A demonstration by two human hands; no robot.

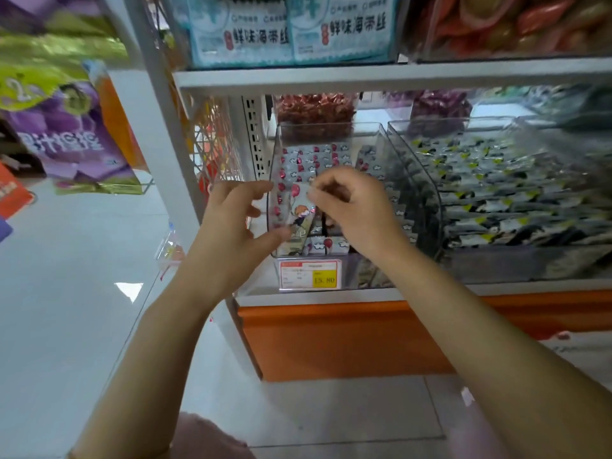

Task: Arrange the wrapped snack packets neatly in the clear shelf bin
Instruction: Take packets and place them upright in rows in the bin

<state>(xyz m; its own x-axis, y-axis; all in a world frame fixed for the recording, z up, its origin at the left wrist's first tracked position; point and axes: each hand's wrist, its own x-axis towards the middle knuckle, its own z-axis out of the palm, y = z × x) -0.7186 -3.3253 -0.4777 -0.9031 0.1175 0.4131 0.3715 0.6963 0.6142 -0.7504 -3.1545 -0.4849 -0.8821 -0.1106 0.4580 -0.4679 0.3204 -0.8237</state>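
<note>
A clear shelf bin (331, 127) stands on the lower shelf, holding several small grey-and-white wrapped snack packets (314, 160) with red balloon prints. My right hand (347, 207) pinches the top edge of one upright packet (299, 210) with a cartoon figure on it, at the bin's front. My left hand (235, 226) is at the bin's left front corner, fingers spread, thumb touching the lower part of that packet. More packets (328, 245) lie along the bin's front bottom.
A second clear bin (417, 180) of dark green-and-white packets sits to the right. A price label (309, 274) hangs under the bin. Teal packs fill the shelf above. Purple bags hang on a rack at left. An orange base runs below the shelf.
</note>
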